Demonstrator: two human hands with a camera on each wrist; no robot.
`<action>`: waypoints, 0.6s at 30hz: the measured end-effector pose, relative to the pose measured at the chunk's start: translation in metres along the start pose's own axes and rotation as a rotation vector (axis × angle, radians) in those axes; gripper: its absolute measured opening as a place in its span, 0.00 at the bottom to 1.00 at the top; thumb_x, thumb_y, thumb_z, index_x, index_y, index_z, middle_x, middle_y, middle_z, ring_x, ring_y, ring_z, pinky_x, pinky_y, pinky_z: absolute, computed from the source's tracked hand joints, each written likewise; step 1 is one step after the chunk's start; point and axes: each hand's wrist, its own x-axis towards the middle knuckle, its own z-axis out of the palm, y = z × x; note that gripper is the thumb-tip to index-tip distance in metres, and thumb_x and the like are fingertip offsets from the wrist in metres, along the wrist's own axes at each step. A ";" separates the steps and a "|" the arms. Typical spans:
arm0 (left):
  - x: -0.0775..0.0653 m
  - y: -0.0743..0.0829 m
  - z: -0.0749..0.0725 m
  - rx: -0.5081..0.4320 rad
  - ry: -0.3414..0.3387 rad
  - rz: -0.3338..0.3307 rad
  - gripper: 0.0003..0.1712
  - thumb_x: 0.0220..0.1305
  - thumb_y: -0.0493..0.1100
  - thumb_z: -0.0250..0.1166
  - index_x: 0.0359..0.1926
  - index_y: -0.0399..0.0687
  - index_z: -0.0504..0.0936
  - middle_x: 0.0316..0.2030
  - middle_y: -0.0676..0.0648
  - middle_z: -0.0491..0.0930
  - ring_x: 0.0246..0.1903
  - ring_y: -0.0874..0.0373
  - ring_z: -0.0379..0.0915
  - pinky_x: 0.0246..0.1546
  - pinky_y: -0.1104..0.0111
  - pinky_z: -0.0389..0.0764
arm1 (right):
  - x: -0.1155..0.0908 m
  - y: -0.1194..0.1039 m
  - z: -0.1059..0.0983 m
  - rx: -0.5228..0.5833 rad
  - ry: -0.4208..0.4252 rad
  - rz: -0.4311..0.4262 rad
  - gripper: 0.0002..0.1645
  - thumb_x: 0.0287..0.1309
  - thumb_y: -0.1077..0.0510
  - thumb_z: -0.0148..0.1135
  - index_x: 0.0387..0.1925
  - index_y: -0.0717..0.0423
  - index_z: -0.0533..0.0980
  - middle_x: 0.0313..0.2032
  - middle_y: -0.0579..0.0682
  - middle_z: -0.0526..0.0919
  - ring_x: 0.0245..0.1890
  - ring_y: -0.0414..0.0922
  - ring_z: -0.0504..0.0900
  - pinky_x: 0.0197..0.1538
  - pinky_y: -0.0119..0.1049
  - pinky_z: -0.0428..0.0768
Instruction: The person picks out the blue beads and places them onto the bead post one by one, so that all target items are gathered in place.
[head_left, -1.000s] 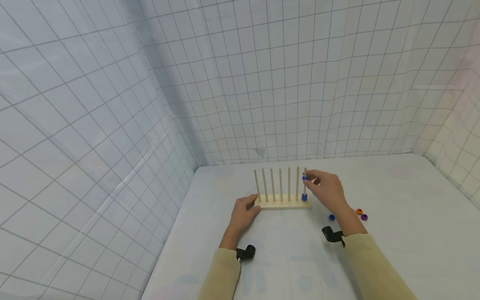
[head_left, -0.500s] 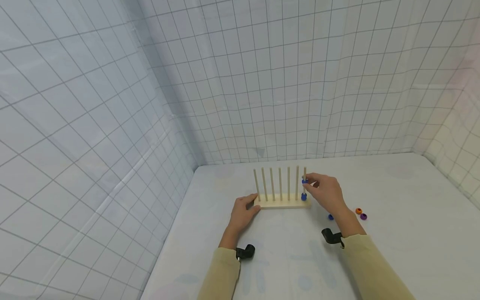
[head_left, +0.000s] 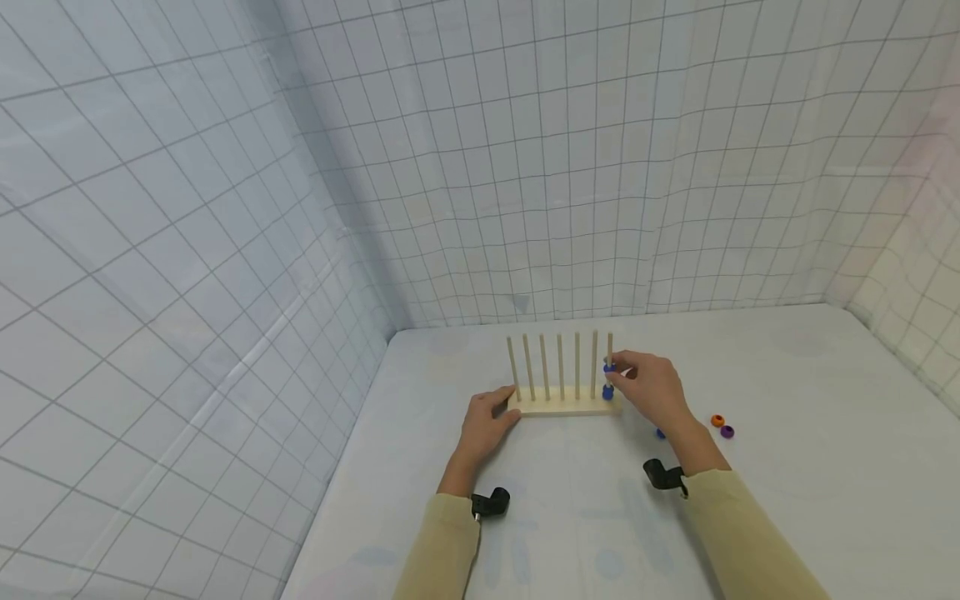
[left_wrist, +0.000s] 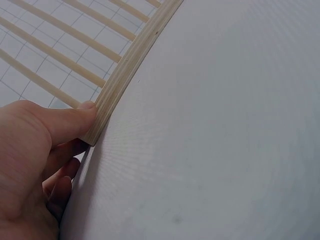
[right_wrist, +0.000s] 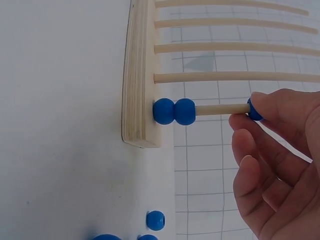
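The wooden rack (head_left: 564, 407), pale and bearing seven thin upright pegs (head_left: 560, 367), stands toward the far edge of the white tabletop (head_left: 562, 500). The left hand (head_left: 483, 427) holds its left end between thumb and fingers. The right hand (head_left: 652, 387) pinches a blue bead (right_wrist: 254, 113) (small and smooth) around the rightmost peg, above two similar blue beads (right_wrist: 185, 111), which touch each other.

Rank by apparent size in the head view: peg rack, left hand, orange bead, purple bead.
1. Peg rack
2. Left hand
3. Orange bead and purple bead: look alike, so unranked between them
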 end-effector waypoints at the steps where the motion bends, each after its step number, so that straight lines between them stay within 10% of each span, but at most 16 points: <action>1: 0.000 0.000 0.000 -0.002 -0.001 0.000 0.28 0.66 0.44 0.69 0.66 0.45 0.78 0.64 0.42 0.75 0.63 0.43 0.65 0.64 0.47 0.65 | 0.000 0.000 0.000 0.003 -0.002 0.001 0.18 0.63 0.55 0.69 0.53 0.57 0.83 0.39 0.52 0.88 0.37 0.49 0.83 0.37 0.46 0.80; 18: -0.002 -0.002 0.002 0.011 0.027 0.062 0.28 0.66 0.44 0.68 0.65 0.43 0.78 0.63 0.41 0.77 0.60 0.41 0.67 0.62 0.44 0.66 | -0.005 0.008 0.008 0.031 -0.047 0.048 0.18 0.61 0.55 0.70 0.51 0.57 0.83 0.40 0.51 0.88 0.39 0.51 0.83 0.36 0.45 0.79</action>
